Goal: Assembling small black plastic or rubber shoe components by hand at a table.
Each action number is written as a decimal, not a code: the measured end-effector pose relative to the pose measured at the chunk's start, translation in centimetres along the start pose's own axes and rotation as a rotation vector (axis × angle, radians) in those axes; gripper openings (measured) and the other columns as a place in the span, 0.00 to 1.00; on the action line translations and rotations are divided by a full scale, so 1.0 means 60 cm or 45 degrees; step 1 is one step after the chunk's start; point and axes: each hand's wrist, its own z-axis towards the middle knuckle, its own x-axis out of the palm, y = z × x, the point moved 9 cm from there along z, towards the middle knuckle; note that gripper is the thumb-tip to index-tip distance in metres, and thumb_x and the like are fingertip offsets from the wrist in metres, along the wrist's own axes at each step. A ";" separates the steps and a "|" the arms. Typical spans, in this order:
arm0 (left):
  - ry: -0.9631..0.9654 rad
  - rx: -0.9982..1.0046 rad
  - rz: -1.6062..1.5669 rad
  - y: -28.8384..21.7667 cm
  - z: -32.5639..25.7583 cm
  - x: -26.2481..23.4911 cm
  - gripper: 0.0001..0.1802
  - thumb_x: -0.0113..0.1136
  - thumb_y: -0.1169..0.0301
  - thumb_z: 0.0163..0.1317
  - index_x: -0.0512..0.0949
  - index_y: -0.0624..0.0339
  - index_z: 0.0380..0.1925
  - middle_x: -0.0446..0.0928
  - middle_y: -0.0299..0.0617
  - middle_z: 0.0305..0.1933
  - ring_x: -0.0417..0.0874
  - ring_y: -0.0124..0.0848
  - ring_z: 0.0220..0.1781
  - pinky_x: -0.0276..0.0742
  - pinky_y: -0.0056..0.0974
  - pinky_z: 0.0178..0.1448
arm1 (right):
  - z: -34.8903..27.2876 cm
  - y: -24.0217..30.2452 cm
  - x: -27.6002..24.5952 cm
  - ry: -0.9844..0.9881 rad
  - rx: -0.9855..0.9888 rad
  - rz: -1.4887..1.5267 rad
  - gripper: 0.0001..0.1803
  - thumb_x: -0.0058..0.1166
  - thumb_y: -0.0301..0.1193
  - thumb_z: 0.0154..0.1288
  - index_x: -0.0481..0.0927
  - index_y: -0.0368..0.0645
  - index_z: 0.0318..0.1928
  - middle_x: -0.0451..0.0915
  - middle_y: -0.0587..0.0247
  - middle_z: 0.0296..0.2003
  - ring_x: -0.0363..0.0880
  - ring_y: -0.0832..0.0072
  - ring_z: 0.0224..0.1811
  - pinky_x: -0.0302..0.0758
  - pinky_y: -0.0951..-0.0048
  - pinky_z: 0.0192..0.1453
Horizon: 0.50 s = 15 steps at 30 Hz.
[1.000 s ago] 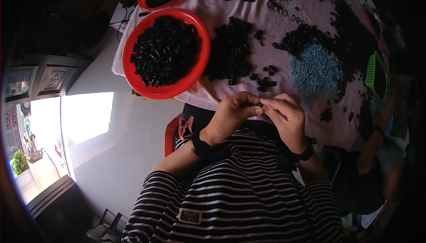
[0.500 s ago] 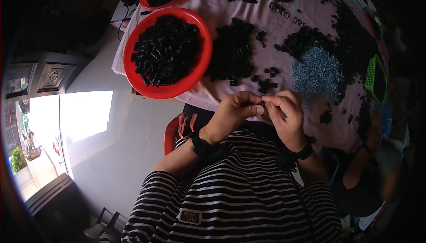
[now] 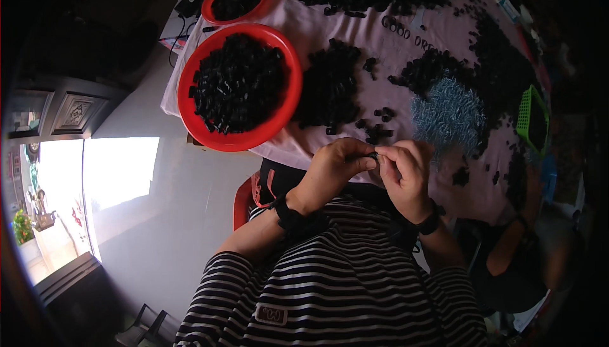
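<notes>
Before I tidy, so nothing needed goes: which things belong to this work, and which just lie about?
Likely in use:
small dark pinched piece
heap of tiny silvery-blue pieces
round red basin of black pieces

Apparently just there:
leafy green plant
dark chair, lower left

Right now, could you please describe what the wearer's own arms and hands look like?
The left hand and right hand are ungloved. Each wrist wears a dark band: a left wristband and a right wristband. The striped sleeves are black and white, stopping well short of the wrists.
</notes>
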 end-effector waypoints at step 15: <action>-0.052 0.063 0.014 0.006 0.005 -0.002 0.16 0.71 0.72 0.67 0.84 0.69 0.51 0.85 0.40 0.45 0.85 0.27 0.49 0.80 0.33 0.56 | -0.001 -0.009 0.005 0.042 0.002 0.045 0.18 0.66 0.18 0.61 0.86 0.44 0.51 0.80 0.68 0.39 0.75 0.69 0.43 0.65 0.65 0.56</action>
